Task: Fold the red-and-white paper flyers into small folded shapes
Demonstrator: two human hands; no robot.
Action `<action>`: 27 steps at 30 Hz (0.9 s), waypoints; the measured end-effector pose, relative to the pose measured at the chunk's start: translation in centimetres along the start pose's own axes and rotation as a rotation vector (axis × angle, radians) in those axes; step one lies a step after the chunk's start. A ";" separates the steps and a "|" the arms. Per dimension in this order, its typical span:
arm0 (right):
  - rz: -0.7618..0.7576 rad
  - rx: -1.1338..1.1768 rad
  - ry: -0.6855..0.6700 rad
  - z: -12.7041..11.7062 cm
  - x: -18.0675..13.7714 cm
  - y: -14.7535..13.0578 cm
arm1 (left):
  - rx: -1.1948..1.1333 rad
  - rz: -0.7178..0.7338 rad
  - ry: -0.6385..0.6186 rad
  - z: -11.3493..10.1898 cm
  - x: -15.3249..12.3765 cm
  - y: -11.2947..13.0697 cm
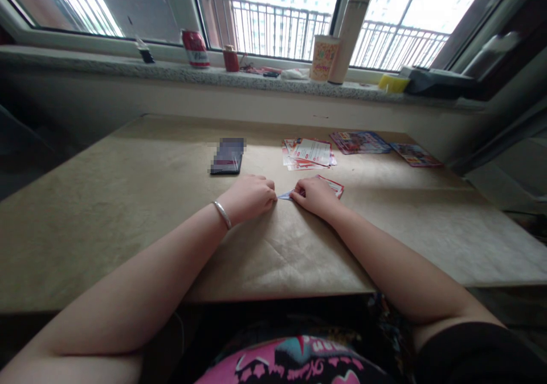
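Observation:
My left hand (255,196), with a silver bangle at the wrist, is closed, its fingertips pinched at the left tip of a small bluish-white piece of paper (285,195). Against the right end of that paper, my right hand (317,195) is closed with thumb and forefinger together. The paper looks narrow and pointed; my fingers hide part of it. From behind my right hand a red-edged card (337,187) sticks out, partly covered.
A dark phone-like device (228,156) lies beyond my left hand. Loose printed cards (311,151) are piled ahead, with colourful card stacks (359,142) farther right on the table (128,201). A can (195,48), a paper cup (324,58) and a tall bottle stand on the windowsill.

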State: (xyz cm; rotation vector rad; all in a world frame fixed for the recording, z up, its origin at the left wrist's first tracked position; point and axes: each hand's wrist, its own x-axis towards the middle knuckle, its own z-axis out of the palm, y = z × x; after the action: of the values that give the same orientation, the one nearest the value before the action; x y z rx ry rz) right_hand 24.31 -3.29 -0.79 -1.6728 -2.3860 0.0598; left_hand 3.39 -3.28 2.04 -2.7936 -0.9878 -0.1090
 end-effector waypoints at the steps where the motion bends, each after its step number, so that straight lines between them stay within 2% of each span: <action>1: -0.002 0.002 0.003 0.0 0.0 0.0 | -0.011 0.000 0.000 0.1 0.0 -0.1; 9: -0.106 -0.018 0.060 0.5 1.2 -0.5 | -0.214 0.036 0.136 1.5 -0.1 -1.9; 15: -0.153 0.026 0.033 0.8 2.5 -0.4 | -0.282 0.120 0.108 2.0 -0.1 -2.4; 20: -0.404 0.101 0.085 1.1 3.3 -0.2 | -0.257 0.207 0.159 1.8 -0.1 -2.4; 22: -0.464 0.109 0.121 1.3 3.6 -0.1 | -0.258 0.200 0.166 1.9 -0.1 -2.4; 27: -0.386 0.145 0.224 1.9 3.6 1.1 | -0.326 0.103 0.112 2.8 0.0 -2.4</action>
State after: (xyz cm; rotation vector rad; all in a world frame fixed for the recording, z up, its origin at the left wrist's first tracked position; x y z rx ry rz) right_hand 23.74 0.59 -2.21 -1.0737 -2.4188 -0.0185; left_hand 1.87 -0.95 -0.37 -3.0818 -0.8661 -0.4454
